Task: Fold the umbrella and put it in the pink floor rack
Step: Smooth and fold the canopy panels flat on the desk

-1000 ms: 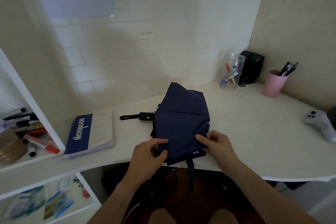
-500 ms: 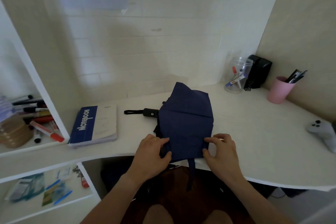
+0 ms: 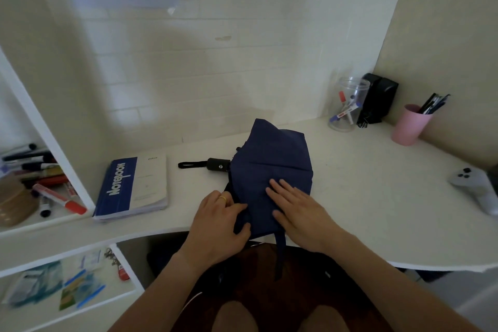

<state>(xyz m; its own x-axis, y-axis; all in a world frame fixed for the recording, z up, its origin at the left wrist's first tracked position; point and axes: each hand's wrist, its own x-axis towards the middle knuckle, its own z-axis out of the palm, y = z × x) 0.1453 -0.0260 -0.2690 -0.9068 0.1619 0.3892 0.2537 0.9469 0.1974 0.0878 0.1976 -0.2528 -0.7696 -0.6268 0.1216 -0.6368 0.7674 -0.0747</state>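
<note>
the umbrella (image 3: 272,170) lies collapsed on the white surface (image 3: 363,197), directly ahead of you at 12 o'clock, its near hem at the front edge. its long axis is not fully readable: the black handle (image 3: 218,164) and wrist loop stick out of the canopy toward 9 o'clock, so the shaft appears to run left-right, while the loose navy panels spread toward 12 o'clock. a closure strap (image 3: 280,253) hangs off the near edge toward 6 o'clock.

your right hand (image 3: 299,210) lies flat on the fabric, fingers straight, pressing the panel down; it grasps nothing. your left hand (image 3: 221,221) is at the canopy's 8 o'clock corner, fingers curled into the cloth edge, thumb on top, gripping the fabric.

judgement: folding is part done; panels are not yet wrapped and the strap is unfastened. the left hand is nearer the handle, the right nearer the strap. the pink floor rack is not in view. a notebook (image 3: 134,186) lies at 9 o'clock, well apart.
</note>
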